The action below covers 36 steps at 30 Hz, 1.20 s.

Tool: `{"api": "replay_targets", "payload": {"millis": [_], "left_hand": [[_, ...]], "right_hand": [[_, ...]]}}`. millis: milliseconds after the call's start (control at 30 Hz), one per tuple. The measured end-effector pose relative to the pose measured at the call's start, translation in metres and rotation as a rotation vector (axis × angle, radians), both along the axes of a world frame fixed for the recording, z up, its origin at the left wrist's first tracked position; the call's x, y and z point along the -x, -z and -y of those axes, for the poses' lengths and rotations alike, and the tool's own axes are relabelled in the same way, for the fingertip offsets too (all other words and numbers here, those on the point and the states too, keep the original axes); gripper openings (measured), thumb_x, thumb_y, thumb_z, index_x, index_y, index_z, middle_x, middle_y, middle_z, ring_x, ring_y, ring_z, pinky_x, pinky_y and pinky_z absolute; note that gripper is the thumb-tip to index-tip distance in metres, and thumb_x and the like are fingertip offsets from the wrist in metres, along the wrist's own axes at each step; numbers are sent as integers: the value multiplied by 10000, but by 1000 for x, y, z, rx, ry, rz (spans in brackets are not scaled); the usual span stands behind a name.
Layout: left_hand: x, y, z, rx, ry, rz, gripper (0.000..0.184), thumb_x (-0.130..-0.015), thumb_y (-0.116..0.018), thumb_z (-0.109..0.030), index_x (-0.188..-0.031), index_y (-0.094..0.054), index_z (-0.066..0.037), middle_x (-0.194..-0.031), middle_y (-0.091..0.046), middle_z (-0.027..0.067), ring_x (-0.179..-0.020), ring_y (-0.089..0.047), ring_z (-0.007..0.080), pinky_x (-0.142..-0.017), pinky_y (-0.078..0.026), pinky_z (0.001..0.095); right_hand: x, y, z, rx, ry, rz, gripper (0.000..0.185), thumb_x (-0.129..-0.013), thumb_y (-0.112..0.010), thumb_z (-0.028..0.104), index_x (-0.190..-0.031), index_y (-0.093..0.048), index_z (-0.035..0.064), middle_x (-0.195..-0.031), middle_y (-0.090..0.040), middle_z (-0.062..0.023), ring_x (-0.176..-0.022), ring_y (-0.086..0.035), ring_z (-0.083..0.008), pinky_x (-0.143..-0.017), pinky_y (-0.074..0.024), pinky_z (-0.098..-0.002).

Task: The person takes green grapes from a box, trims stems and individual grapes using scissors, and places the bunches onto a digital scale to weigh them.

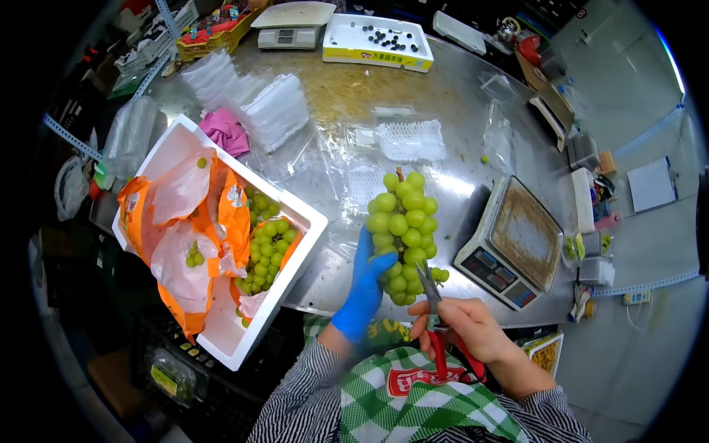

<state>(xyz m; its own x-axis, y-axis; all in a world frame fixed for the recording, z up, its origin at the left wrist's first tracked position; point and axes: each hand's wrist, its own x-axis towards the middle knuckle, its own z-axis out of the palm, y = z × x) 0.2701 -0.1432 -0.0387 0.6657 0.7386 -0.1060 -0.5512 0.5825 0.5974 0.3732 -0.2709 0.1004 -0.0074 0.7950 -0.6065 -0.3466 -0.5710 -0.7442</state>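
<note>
Bunch and blades over a shiny grey metal bench (458, 96)

A white rectangular foam box (299, 269), holding crinkled orange-and-white wrapping (236, 214) and loose-packed green grapes (266, 255), stands left; a flat electronic scale with a stained square pan (526, 232) stands right. Between them, the blue-gloved left hand (365, 284) has its grip around a long bunch of round green grapes (399, 223). The bare right hand (473, 325) grasps red-handled metal scissors (433, 319), blades at the bunch's lower right.
</note>
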Motion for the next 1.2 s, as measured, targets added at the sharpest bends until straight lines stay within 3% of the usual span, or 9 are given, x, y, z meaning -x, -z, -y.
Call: {"api": "replay_targets", "payload": {"millis": [333, 700, 1100, 1200], "left_hand": [[-1, 6, -2, -135, -53, -67, 916, -785, -690, -247, -1517, -176, -48, -1442, -376, 119, -1332, -404, 240, -1084, -363, 361], [-8, 11, 7, -368, -214, -231, 967, -765, -736, -141, -1512, -141, 5, -1424, -385, 137, -1296, -433, 236, -1065, -395, 369], [-8, 9, 7, -556, -231, -253, 979, -729, -748, -120, -1502, -163, 16, -1403, -425, 144, -1277, -462, 234, -1052, -416, 366], [-8, 10, 10, -494, -230, -239, 978, -718, -753, -114, -1499, -177, 15, -1389, -443, 143, -1264, -479, 234, -1049, -422, 367]], "right_hand": [[0, 10, -17, 153, -39, 65, 431, -1065, -358, 289, -1207, -555, -67, -920, -644, -90, -727, -622, -126, -585, -541, -268], [0, 11, -23, 269, 66, 45, 450, -1059, -372, 333, -1201, -554, -54, -939, -648, -90, -705, -613, -128, -587, -549, -270], [-11, 9, -30, 345, 37, 13, 444, -1052, -391, 328, -1180, -562, -61, -937, -653, -100, -713, -620, -153, -600, -553, -294], [-13, 10, -27, 322, 41, -24, 432, -1057, -376, 298, -1180, -556, -74, -941, -647, -120, -722, -620, -179, -615, -548, -315]]}}
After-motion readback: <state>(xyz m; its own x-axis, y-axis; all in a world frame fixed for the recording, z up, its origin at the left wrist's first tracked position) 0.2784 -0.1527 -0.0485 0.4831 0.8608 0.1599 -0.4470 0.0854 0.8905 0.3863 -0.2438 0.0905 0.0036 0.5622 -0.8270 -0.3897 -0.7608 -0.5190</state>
